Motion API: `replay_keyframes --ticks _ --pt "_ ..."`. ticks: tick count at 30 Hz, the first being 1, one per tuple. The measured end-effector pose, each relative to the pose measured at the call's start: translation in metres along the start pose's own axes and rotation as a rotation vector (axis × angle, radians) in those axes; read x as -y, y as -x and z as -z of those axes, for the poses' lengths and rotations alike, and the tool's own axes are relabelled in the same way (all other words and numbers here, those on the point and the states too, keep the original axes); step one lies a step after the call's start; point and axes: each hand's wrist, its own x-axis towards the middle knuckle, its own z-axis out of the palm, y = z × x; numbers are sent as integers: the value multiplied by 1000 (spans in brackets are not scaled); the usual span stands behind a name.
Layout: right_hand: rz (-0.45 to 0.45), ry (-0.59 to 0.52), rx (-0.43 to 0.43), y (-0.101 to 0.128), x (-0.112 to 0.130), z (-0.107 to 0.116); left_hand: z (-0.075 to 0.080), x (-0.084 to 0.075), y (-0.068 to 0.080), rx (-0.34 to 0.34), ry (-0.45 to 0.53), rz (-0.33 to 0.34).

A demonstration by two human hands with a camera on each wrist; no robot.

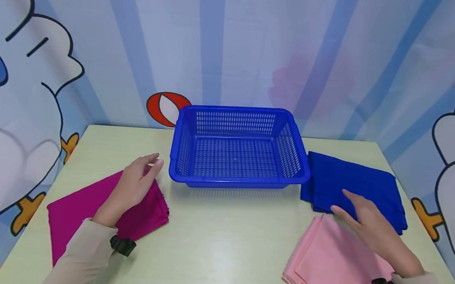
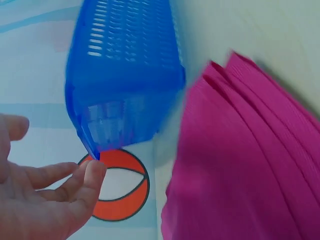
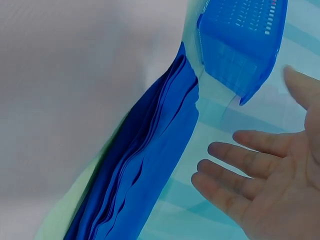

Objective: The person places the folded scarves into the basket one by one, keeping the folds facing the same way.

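My left hand hovers above a folded magenta cloth at the table's left, its fingers relaxed and holding nothing. Over on the right, my right hand is above the folded pink cloth and the near part of a folded blue cloth; its fingers are extended with nothing in them. Between the hands, farther back, stands a blue plastic basket with slotted walls and nothing inside. The right wrist view shows the blue cloth's stacked layers edge-on, apart from the spread fingers.
The pale table reaches back to a printed curtain with cartoon figures and a red-and-white ball. The basket's right end is close to the blue cloth. Blue and pink cloths lie nearly touching.
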Motion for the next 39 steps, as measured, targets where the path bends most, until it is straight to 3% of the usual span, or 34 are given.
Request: replay_keyframes --ticks 4,16,23,39 --pt "-7 15 22 2 6 -4 0 -3 -8 9 93 37" --pt "100 98 -9 24 43 -29 0 -8 -30 5 267 127" --pt "84 107 -29 33 55 -40 -1 -10 -43 7 304 179" --pt "65 76 -87 46 64 -54 -8 -14 -60 -8 419 219"
